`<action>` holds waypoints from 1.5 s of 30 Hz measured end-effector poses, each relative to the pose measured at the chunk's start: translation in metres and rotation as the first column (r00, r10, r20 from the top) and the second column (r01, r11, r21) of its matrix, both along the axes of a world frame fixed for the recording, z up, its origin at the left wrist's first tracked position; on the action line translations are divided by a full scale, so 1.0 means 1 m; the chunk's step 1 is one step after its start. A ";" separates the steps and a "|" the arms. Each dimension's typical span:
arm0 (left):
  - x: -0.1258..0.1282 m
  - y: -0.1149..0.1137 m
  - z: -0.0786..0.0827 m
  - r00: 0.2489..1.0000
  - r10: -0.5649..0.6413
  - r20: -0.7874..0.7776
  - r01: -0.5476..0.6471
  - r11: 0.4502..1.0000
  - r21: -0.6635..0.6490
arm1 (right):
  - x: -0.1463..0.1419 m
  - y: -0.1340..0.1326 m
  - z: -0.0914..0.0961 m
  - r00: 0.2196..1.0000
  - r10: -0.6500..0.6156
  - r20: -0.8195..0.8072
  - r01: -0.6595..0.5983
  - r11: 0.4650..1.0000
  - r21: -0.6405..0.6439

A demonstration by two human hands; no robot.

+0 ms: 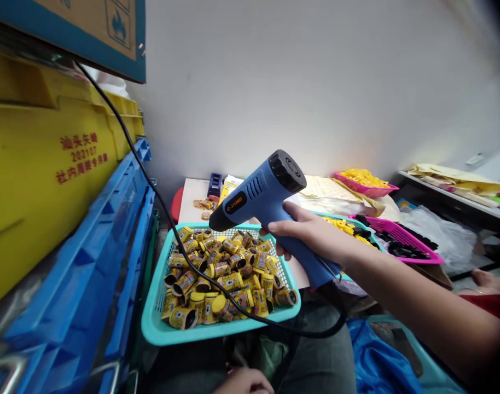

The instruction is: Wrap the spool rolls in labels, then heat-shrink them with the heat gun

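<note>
A blue heat gun (250,191) with a black nozzle and black rear cap is gripped by its handle in my right hand (303,232). Its nozzle points left and down, above a turquoise basket (151,312). That basket holds many small yellow printed tubes (231,280), some with yellow caps and others showing dark open ends. The gun's black cord (139,158) runs from the upper left across the basket, then loops up to the handle. At the bottom edge, low over my lap, my left hand (248,380) shows in part, its fingers curled; what they hold is hidden.
Stacked yellow (24,158) and blue crates (69,306) line the left, beneath an overhanging carton (89,27). Pink baskets (368,189) and black parts (406,249) lie right. Another person's hand (488,283) and red sleeve appear at far right. A wall (254,82) stands behind.
</note>
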State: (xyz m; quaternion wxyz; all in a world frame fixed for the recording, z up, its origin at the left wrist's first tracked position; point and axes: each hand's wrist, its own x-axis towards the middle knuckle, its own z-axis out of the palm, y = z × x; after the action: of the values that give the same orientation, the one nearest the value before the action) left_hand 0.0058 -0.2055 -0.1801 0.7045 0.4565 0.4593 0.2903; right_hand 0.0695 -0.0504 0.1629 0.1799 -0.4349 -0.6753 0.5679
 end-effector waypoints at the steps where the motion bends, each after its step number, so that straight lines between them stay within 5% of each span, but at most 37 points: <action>1: 0.005 0.006 -0.008 1.000 0.005 0.012 -0.004 1.000 -0.022 | -0.002 0.001 -0.001 1.000 0.001 -0.004 -0.001 1.000 -0.004; 10: 0.003 0.024 -0.050 0.981 0.184 0.053 -0.177 0.977 -0.122 | -0.019 -0.004 0.006 1.000 -0.020 -0.024 0.018 0.997 -0.072; 20: 0.005 0.026 -0.057 0.951 0.289 0.106 -0.263 0.942 -0.209 | -0.036 -0.004 0.003 0.995 -0.003 0.097 0.005 1.000 -0.018; 33: -0.001 0.032 -0.056 0.912 0.387 0.135 -0.327 0.885 -0.330 | -0.073 0.011 0.009 0.980 0.182 0.079 -0.184 0.982 0.028; 45: 0.003 0.039 -0.069 0.909 0.401 0.115 -0.310 0.834 -0.457 | -0.025 0.006 0.024 0.981 0.042 0.190 -0.058 0.995 0.084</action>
State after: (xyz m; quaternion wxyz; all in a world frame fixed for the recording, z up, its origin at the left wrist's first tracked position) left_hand 0.0090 -0.1662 -0.2492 0.7642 0.1642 0.5134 0.3543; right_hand 0.0444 -0.0443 0.1864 0.1202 -0.4610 -0.7246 0.4980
